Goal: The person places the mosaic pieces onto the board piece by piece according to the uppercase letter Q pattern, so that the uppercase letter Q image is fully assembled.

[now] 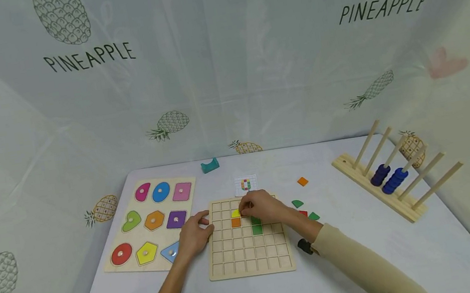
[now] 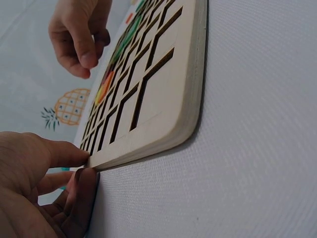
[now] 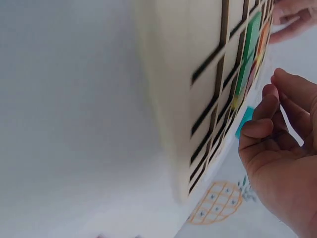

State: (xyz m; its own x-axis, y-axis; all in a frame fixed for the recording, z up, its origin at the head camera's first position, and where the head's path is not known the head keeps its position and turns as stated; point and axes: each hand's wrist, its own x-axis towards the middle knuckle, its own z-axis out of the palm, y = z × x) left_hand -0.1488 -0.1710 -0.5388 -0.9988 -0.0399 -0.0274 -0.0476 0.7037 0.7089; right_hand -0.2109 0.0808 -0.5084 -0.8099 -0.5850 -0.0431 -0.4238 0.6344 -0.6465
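Note:
A wooden grid board (image 1: 251, 265) lies flat in front of me. My left hand (image 1: 194, 234) has its fingertips against the board's left edge, its fingers relaxed. Over the upper part of the grid is my right hand (image 1: 261, 207), thumb and fingertips close together and pointing at the board, with no piece showing between them in the right wrist view. Yellow (image 1: 235, 213) and orange (image 1: 236, 223) tiles sit in the cells left of it. Green tiles (image 1: 257, 230) fill cells just below that hand, and a red tile (image 3: 253, 72) shows in the right wrist view.
A small pattern card (image 1: 239, 186) lies behind the board. Loose pieces, among them an orange square (image 1: 302, 181) and a green piece (image 1: 298, 203), lie to the right. A shape puzzle (image 1: 162, 256) is at left, a peg stand (image 1: 378, 191) at right, a teal block (image 1: 210, 165) at the back.

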